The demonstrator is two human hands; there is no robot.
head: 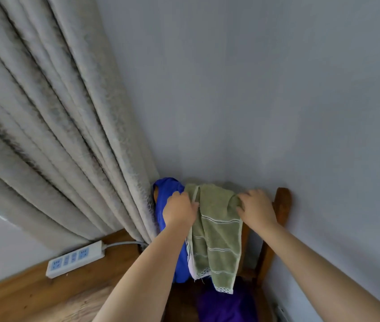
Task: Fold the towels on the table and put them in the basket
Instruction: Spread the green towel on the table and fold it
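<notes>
Green towel (218, 231): hanging draped over top of wooden chair back (282, 205), against grey wall (254, 89). Left hand (179, 209): gripping towel's left upper edge, grip pinching fabric. Right hand (255, 209): resting on towel's right upper corner, fingers curling over fabric. Blue cloth (164, 196): hanging just beside towel, left. Purple cloth (226, 305): lying on chair seat. Power strip (75, 259): lying on desk (21, 296) near curtain (56, 112).

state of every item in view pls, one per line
green towel: draped over chair back, both hands on top edge
blue cloth: draped beside it, untouched
purple cloth: lying on chair seat
left hand: gripping towel
right hand: gripping towel
power strip: on floor, nothing plugged in
</notes>
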